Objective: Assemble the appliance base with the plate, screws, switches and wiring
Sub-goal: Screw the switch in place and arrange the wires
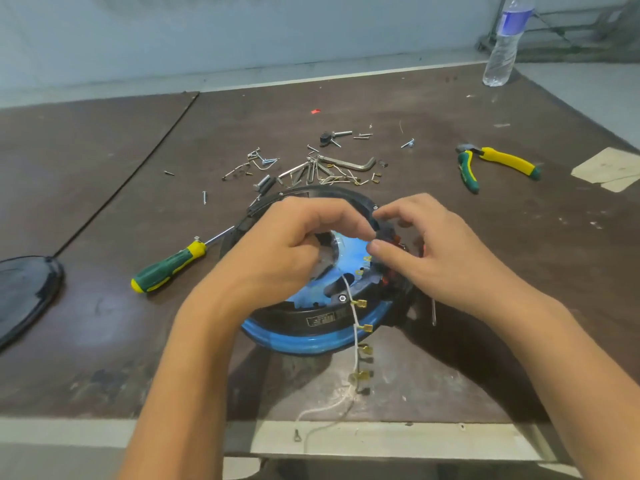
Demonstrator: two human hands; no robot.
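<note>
The round black appliance base (313, 318) with a blue rim and blue inner plate (349, 249) lies on the brown table, tilted toward me. My left hand (294, 244) curls over its middle, fingers gripping the inner edge. My right hand (429, 251) sits at the base's right side, thumb and fingers curled around the red and black switch parts (394, 268); what it pinches is hidden. A white wire (355, 327) with several brass spade terminals runs from the base over the table's front edge.
Loose screws, hex keys and brackets (311, 168) lie behind the base. A green-yellow screwdriver (169, 268) lies left, green-yellow pliers (498, 164) right. A black lid (24, 296) at far left, a water bottle (504, 43) at back right, a thin tool (433, 311) beside the base.
</note>
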